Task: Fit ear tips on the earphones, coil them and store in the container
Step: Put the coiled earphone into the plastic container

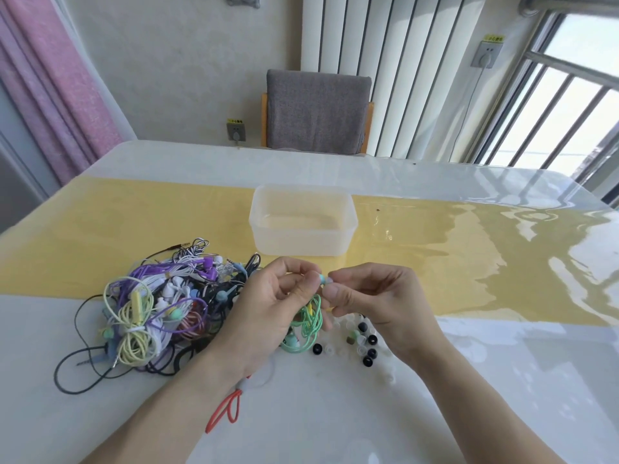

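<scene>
A glossy counter (pixel 435 380) with a yellow band carries a translucent, rounded rectangular container (pixel 303 221), a tangled pile of earphones (pixel 160 306) and loose black and clear ear tips (pixel 363 343). Above them, the left hand (pixel 268 309) pinches a green earbud (pixel 321 279) pointing right, its cord (pixel 310 324) dangling; the right hand (pixel 371 299) pinches a pale tip (pixel 329 280) against it.

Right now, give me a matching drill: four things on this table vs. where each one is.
1. clear container
2. tangled earphone pile
3. loose ear tips
4. green earphones

A. under the right hand
B. left of both hands
C. hanging between the two hands
D. beyond the hands, on the yellow strip

Pairs: 1-D, 2-B, 3-A, 4-C
</scene>
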A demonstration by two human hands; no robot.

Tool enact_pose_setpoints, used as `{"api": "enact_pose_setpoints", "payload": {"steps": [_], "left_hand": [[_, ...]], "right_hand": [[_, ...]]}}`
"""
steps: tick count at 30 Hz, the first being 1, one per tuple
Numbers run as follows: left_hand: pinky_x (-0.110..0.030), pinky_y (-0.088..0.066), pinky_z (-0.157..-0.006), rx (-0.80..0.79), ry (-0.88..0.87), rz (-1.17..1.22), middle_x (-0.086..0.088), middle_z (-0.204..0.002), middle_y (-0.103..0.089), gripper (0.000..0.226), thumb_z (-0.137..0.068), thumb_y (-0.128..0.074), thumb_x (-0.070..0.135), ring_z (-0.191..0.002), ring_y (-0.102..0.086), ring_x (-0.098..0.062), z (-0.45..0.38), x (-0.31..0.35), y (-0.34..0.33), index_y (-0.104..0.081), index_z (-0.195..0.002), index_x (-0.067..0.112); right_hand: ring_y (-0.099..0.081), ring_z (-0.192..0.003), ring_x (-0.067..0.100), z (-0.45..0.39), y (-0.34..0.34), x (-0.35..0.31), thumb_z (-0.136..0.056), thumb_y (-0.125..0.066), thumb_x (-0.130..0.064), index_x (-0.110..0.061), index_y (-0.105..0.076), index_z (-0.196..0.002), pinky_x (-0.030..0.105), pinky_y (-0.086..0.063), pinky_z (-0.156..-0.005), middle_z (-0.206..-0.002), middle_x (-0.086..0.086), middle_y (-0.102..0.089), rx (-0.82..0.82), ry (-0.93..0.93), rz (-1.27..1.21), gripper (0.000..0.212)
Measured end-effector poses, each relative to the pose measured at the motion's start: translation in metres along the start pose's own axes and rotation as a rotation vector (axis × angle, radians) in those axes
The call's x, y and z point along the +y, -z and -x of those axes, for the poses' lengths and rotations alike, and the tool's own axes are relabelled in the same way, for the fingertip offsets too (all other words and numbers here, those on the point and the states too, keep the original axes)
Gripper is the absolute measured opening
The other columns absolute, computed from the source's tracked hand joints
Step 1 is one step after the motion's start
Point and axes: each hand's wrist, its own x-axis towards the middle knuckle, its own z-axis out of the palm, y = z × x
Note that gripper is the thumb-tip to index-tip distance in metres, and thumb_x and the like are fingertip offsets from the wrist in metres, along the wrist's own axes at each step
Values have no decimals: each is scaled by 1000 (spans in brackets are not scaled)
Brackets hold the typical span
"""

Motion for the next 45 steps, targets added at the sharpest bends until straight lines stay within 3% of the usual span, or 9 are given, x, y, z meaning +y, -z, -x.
{"api": "enact_pose_setpoints", "payload": {"steps": [7,11,17,24,28,37,45], "left_hand": [[-29,-50,-55,27,-21,2,-14,-71,-64,23,-90,-55,19,-54,-63,-29,0,-2,2,-54,-105,2],[-27,-50,-55,28,-45,-21,-13,-70,-64,20,-92,-54,17,-53,-62,-29,1,-2,0,-53,-104,1],[-28,-50,-54,26,-43,-50,-14,-68,-65,12,-98,-50,6,-51,-61,-28,4,-2,-1,-53,-105,-3],[-28,-50,-52,1,-2,-33,-15,-68,-65,18,-96,-52,9,-51,-60,-28,4,0,1,-50,-106,-6],[-27,-48,-48,-28,27,1,-16,-68,-63,24,-89,-55,17,-49,-59,-26,3,1,3,-51,-102,-3],[-26,-44,-45,-59,88,45,-17,-66,-61,15,-84,-59,18,-45,-55,-25,4,-1,5,-53,-91,6],[-28,-46,-47,-46,-56,-161,-9,-60,-63,6,-97,-49,0,-44,-55,-24,6,0,3,-49,-92,3]], "right_hand": [[-75,-88,35,0,1,-1,-83,-72,-14,5,-74,-101,39,-61,-79,-91,23,-76,-94,0,-63,26],[-75,-83,31,-2,1,1,-82,-71,-12,6,-72,-100,31,-59,-73,-89,23,-75,-93,14,-70,26],[-75,-79,30,-3,-1,6,-81,-71,-10,5,-71,-96,34,-59,-75,-86,22,-75,-103,43,-113,20],[-74,-75,29,-3,-1,6,-82,-69,-2,6,-70,-92,32,-58,-73,-82,23,-74,-128,80,-119,13],[-73,-77,32,-3,1,6,-79,-73,-7,-1,-73,-89,39,-60,-77,-84,26,-74,-134,101,-69,12],[-71,-73,30,-4,4,7,-79,-76,-10,4,-74,-90,37,-58,-74,-81,19,-75,-147,179,58,18],[-71,-75,30,-3,2,7,-82,-73,-7,-3,-77,-86,43,-58,-77,-79,23,-74,-211,136,-28,7]]}}
